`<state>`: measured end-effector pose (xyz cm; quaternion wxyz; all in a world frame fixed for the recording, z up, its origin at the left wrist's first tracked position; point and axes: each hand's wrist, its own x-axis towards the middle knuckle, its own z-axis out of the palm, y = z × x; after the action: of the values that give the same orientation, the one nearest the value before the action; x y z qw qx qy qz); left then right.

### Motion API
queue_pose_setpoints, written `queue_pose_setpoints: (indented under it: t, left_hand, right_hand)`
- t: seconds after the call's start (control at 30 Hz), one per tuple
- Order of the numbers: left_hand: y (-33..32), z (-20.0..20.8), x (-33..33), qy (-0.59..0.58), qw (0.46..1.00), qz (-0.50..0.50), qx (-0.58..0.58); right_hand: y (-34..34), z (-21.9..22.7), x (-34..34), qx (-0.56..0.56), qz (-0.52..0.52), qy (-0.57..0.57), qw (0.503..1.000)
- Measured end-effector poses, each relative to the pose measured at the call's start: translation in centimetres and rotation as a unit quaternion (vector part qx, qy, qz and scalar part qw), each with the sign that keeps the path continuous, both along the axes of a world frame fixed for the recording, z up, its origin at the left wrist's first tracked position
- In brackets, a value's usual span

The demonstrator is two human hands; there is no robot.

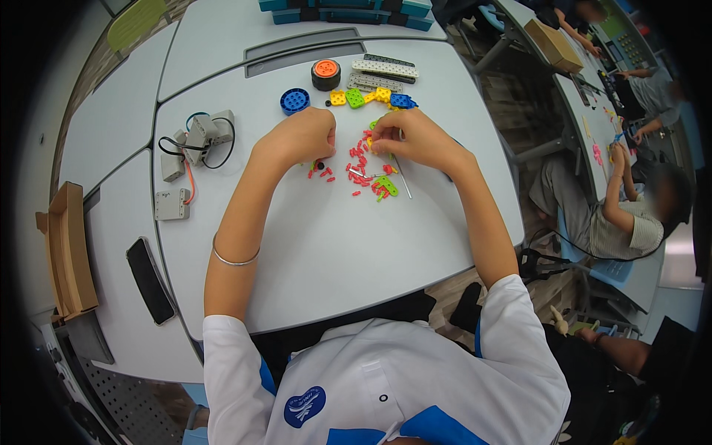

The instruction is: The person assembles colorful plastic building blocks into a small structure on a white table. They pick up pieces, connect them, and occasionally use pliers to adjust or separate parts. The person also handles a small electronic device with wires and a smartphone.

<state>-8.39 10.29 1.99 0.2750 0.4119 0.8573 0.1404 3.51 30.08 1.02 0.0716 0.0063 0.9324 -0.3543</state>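
My left hand (305, 135) is curled with its fingertips down at the tabletop. Just below it lie a small black round piece (320, 165) and a few red pegs (326, 173). My right hand (415, 139) pinches at the upper edge of a loose heap of red connector pegs (360, 159). A bit of yellow shows at its fingertips, but whether it is gripped is unclear. Whatever either hand holds is hidden by the fingers. Within the heap lie a green angled piece (387, 185) and thin metal axles (403, 178).
Beyond my hands sit a blue wheel hub (294, 101), an orange-hubbed black wheel (325, 75), yellow and green blocks (354, 98) and perforated beams (384, 70). At left are grey cabled modules (199, 137), a phone (150, 280) and a cardboard box (68, 248). People work at right tables.
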Motion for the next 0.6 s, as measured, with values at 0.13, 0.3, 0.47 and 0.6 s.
queue_pose_setpoints:
  t: [0.13, 0.3, 0.47, 0.6]
  left_hand:
    - [0.04, -0.05, -0.01, -0.004, 1.000, 0.004, 0.001]
    - [0.05, -0.13, -0.18, -0.019, 1.000, 0.002, 0.003]
    - [-0.09, -0.29, -0.26, -0.021, 1.000, 0.005, 0.015]
    - [-0.26, -0.17, 0.26, -0.031, 0.999, 0.004, 0.009]
  right_hand:
    - [0.10, -0.21, -0.05, 0.006, -0.011, 0.003, 1.000]
    - [0.28, -0.23, -0.10, 0.004, -0.006, 0.005, 1.000]
    - [0.10, 0.21, -0.20, 0.009, 0.005, -0.007, 1.000]
    - [-0.14, 0.03, 0.30, -0.001, 0.004, -0.019, 1.000]
